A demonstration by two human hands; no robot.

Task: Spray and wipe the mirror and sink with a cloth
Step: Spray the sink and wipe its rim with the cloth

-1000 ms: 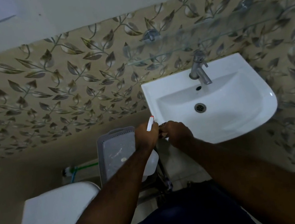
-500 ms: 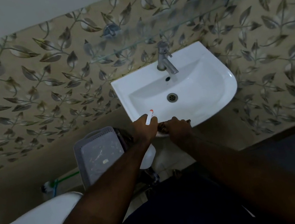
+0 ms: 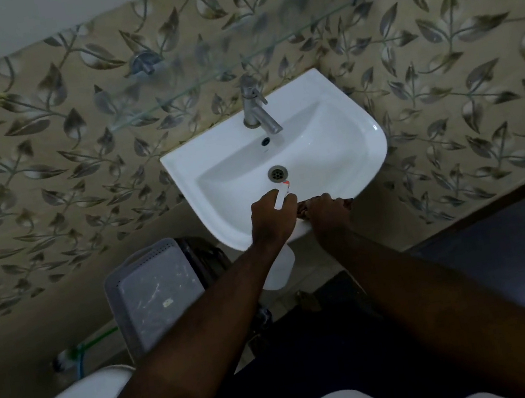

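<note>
Left hand (image 3: 272,216) wraps spray bottle (image 3: 283,258) neck, nozzle over sink (image 3: 363,147) near rim | right hand (image 3: 325,210) presses dark cloth (image 3: 304,208) on rim | bottle probably light, slick plastic: grip neck; cloth soft, bunch it.

Bare forearms (image 3: 191,360); dark trousers (image 3: 317,370), apparently.

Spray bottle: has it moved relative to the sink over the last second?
Yes. The spray bottle in the left hand has shifted right along the sink's front rim; its nozzle is now just below the drain.
</note>
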